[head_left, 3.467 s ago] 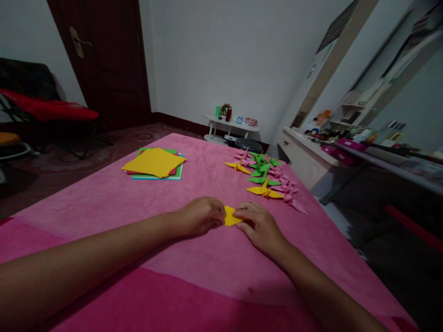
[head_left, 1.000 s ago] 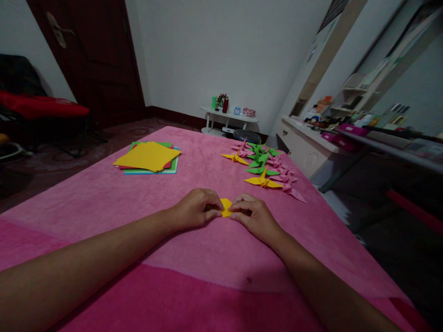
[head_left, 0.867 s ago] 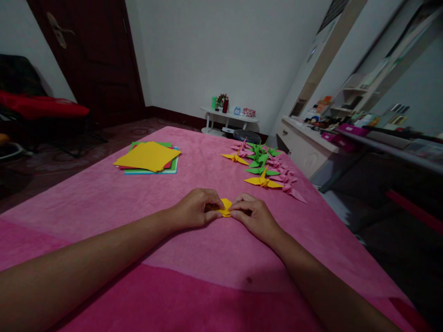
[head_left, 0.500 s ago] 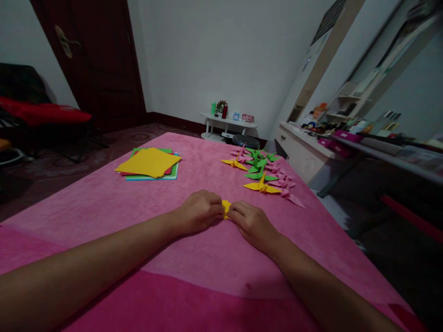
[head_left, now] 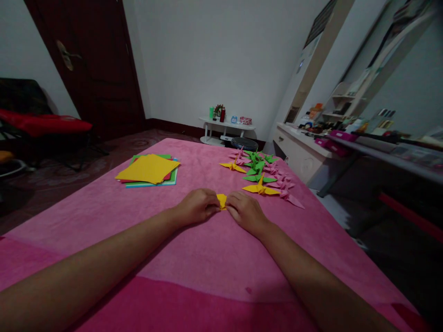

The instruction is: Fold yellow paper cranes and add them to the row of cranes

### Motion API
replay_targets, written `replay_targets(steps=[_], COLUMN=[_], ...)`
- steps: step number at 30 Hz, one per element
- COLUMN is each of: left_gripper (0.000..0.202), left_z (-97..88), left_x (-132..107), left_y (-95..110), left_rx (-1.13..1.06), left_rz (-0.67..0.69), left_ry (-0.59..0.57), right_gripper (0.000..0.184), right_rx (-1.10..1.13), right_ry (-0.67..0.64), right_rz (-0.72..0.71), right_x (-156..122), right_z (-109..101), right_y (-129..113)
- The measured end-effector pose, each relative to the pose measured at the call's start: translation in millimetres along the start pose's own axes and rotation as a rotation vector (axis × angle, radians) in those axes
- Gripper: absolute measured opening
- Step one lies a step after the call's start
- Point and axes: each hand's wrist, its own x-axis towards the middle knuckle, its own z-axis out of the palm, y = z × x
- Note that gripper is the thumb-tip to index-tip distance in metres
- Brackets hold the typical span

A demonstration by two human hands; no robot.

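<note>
A small piece of folded yellow paper (head_left: 222, 201) lies on the pink cloth between my two hands. My left hand (head_left: 199, 206) grips its left edge, fingers bent and pressed together. From the other side, my right hand (head_left: 245, 212) pinches the paper's right edge. Much of the paper is hidden under the fingers, so its exact folded shape cannot be made out. Just beyond my right hand sits a yellow paper crane (head_left: 260, 187), wings spread.
Several green paper cranes (head_left: 255, 167) and pink paper cranes (head_left: 284, 184) cluster at the back right, beside another yellow crane (head_left: 233, 167). A stack of coloured paper squares (head_left: 148, 169), yellow on top, rests at the back left. The pink cloth (head_left: 194, 272) covers the surface.
Both hands have shifted slightly away from me and left with the yellow paper. A little more of it shows between the fingers. The view has tilted slightly.
</note>
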Motion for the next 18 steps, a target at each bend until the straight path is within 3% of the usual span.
replay_targets(steps=[6,11,18], left_gripper=[0.021,0.021,0.019], left_z=[6.2,5.3,5.4], left_x=[-8.5,-5.5,-1.6], left_y=[-1.3,5.1,3.8], left_rx=[-0.311,-0.204,-0.151], left_rz=[-0.251,-0.219,-0.192], left_ry=[0.061,0.066,0.015], right_gripper=[0.008,0.009,0.010], right_rx=[0.035,0.100,0.224], right_ry=[0.001,-0.001,0.029], right_rz=[-0.053,-0.043,0.228], right_x=[-6.2,-10.4,-9.8], right_z=[-5.6,-7.1,-0.6], right_y=[-3.4,-4.1,-7.5])
